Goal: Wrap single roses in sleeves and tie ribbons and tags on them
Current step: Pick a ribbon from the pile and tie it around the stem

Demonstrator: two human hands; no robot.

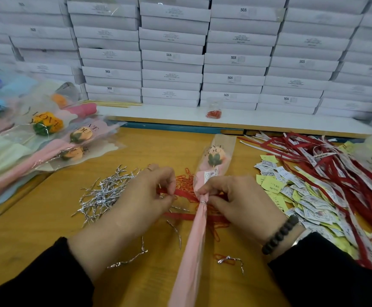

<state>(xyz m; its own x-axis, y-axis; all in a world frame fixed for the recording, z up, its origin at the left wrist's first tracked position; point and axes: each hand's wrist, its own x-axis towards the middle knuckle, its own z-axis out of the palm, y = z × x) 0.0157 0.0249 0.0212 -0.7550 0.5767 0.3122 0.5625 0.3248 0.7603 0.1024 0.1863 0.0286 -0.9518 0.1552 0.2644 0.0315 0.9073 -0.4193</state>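
A single orange rose (216, 159) in a clear and pink sleeve (194, 240) lies lengthwise on the yellow table (36, 218), bloom pointing away from me. A small tag (210, 175) sits on the sleeve below the bloom. A silver twist tie (202, 202) cinches the sleeve's neck. My right hand (240, 204) pinches the sleeve at that neck. A red ribbon (181, 193) runs under the sleeve, and my left hand (145, 196) pinches its left end.
Silver twist ties (105, 191) are heaped at left, red paper clips (185, 177) behind my hands. Paper tags (291, 189) and red and white ribbons (335, 165) cover the right side. Finished wrapped roses (47, 138) pile up at far left. White boxes (171, 56) are stacked behind.
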